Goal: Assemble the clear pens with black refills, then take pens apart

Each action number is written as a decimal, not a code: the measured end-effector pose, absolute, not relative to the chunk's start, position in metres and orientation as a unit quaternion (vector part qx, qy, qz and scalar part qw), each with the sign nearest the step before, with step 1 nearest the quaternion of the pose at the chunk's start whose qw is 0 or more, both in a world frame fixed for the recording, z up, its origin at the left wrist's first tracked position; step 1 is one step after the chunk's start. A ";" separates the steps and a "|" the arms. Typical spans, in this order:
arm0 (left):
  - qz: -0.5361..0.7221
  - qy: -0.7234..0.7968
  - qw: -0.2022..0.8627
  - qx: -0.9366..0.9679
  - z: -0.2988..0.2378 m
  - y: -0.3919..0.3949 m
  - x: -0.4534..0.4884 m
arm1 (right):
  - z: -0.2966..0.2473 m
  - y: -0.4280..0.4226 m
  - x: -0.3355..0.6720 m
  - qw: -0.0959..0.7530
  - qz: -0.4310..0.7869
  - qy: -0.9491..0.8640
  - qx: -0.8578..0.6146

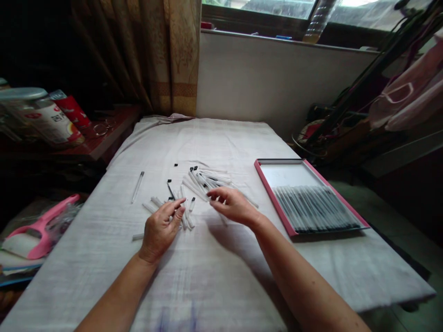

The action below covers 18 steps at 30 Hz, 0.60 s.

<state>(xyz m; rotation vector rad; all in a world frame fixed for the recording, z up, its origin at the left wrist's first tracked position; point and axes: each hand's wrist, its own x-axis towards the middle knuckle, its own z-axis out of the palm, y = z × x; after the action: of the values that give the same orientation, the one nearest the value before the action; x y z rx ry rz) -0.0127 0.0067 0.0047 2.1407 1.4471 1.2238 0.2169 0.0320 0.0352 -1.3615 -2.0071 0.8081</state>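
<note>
My left hand hovers low over loose clear pen tubes, thumb and index finger apart, and I see nothing held. To its right my right hand has loosely bent fingers parted from the thumb, close to a pile of clear pen barrels. Between the hands lies a short clear cap with a black end. Small black pieces and a thin dark refill are scattered near the pile. One pen rests apart on the left. What lies under my left palm is hidden.
A pink-edged shallow box holds a row of clear pens with black ends on the right of the white-clothed table. At left are a pink tape dispenser and a lidded jar on a red-brown stand.
</note>
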 end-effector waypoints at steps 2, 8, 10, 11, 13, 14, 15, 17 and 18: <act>0.442 0.523 0.197 0.701 0.005 0.007 -0.012 | 0.038 0.023 0.201 0.272 0.302 -0.785 -0.468; 0.570 0.509 0.366 0.532 0.014 0.011 -0.013 | 0.050 0.030 0.169 0.190 0.271 -0.842 -0.426; 0.628 0.493 0.372 0.474 0.017 0.014 -0.016 | 0.053 0.044 0.160 0.166 0.246 -0.851 -0.434; 0.648 0.485 0.374 0.452 0.018 0.016 -0.018 | 0.054 0.052 0.154 0.155 0.230 -0.853 -0.443; 0.665 0.479 0.376 0.432 0.018 0.020 -0.022 | 0.054 0.069 0.141 0.124 0.196 -0.852 -0.469; 0.664 0.482 0.375 0.432 0.018 0.022 -0.024 | 0.053 0.077 0.133 0.105 0.176 -0.847 -0.491; 0.659 0.486 0.373 0.436 0.017 0.024 -0.025 | 0.052 0.085 0.124 0.086 0.159 -0.838 -0.515; 0.651 0.492 0.368 0.446 0.015 0.026 -0.027 | 0.049 0.098 0.107 0.056 0.140 -0.821 -0.551; 0.648 0.494 0.365 0.450 0.013 0.027 -0.028 | 0.048 0.103 0.099 0.048 0.137 -0.816 -0.560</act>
<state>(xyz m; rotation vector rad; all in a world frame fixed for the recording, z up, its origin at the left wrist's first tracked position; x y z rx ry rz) -0.0280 0.0268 0.0131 1.1578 1.2698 1.6678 0.0992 0.1035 0.0481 -1.7078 -2.4878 0.4190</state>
